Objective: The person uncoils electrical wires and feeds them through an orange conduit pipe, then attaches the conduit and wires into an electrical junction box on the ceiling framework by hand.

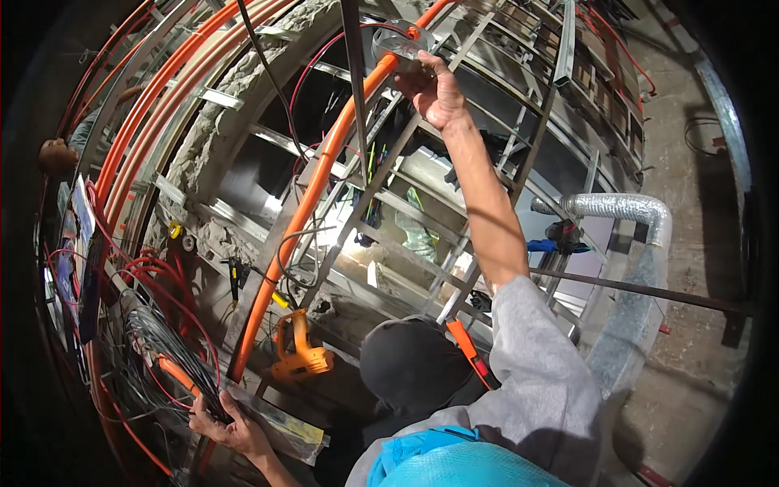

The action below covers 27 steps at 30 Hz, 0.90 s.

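My right hand (436, 93) is raised at the top centre, its fingers curled against a clear round box (392, 42) where orange conduit (324, 166) meets it. The fingertips are partly in shadow. At the lower left my left hand (227, 424) is wrapped round a bundle of thin black cables (174, 349). A short orange tube (178, 375) lies beside that bundle. Between my hands, an orange power tool (300, 351) with a loop-shaped handle rests beside the long conduit.
Metal framing (406, 134) crosses the middle. Red cables (166, 272) hang at the left, near several orange pipes (154, 114). A silver flexible duct (625, 205) bends down at the right. Below centre are a black rounded cloth-covered shape (414, 361) and a red-orange tool (469, 351).
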Motion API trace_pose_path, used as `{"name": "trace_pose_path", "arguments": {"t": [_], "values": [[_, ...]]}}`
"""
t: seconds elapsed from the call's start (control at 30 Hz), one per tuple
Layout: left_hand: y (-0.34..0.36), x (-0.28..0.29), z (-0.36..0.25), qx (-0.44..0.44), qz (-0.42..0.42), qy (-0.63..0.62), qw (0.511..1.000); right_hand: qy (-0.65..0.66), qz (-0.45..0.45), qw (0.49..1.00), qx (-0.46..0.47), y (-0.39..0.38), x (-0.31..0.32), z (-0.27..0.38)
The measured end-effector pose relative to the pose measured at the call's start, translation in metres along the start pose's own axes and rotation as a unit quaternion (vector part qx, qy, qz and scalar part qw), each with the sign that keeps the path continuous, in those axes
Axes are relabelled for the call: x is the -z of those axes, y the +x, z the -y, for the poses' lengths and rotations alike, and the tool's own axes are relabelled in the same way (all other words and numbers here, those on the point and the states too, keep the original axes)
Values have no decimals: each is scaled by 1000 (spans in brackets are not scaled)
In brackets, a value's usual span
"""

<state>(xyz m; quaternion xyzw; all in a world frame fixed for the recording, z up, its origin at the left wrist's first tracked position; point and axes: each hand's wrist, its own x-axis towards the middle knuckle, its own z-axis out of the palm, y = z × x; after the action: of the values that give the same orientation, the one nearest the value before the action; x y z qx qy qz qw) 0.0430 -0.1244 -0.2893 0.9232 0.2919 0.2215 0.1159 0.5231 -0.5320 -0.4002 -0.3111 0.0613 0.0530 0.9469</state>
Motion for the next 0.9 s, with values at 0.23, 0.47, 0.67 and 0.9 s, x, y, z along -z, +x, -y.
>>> {"name": "trace_pose_path", "arguments": {"t": [0.23, 0.47, 0.67, 0.9], "values": [[0, -3, 6, -13, -3, -19, 1000, -7, 14, 1000, -5, -6, -8, 0], [0, -2, 0, -2, 1, -29, 1000, -54, 3, 998, 11, -5, -2, 4], [0, -3, 2, -22, 3, 2, 1000, -43, 27, 999, 10, -5, -2, 16], [1, -7, 5, -47, -9, 78, 996, 64, 3, 998, -12, 6, 14, 23]]}}
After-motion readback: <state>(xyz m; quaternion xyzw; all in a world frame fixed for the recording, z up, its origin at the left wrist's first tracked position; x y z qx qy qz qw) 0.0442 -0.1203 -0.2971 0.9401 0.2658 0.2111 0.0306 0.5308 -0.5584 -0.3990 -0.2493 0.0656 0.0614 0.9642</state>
